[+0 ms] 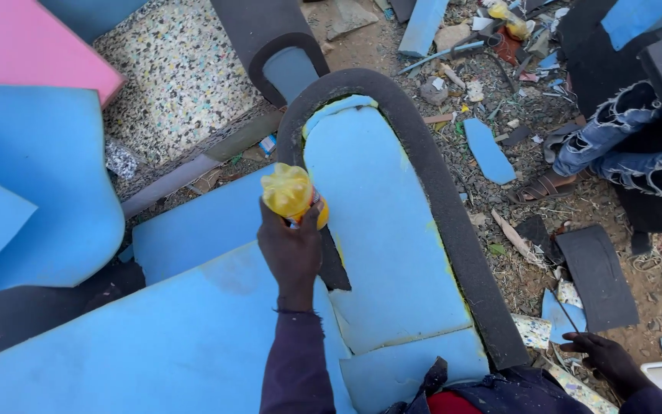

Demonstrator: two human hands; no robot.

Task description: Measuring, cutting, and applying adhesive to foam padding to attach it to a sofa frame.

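Observation:
My left hand grips a yellow squeeze bottle wrapped in yellow plastic and holds it over a blue foam cushion panel. A black foam strip runs round the panel's arched edge, and yellowish glue marks show along that seam. A narrow black wedge lies on the foam just right of my wrist. My right hand is low at the right, fingers spread on the littered ground next to a small blue foam scrap. It holds nothing that I can see.
Large blue foam sheets lie at the left, with a pink slab and speckled foam behind. Another person's legs in torn jeans and a sandal are at the upper right. Foam offcuts and black pieces litter the dirt.

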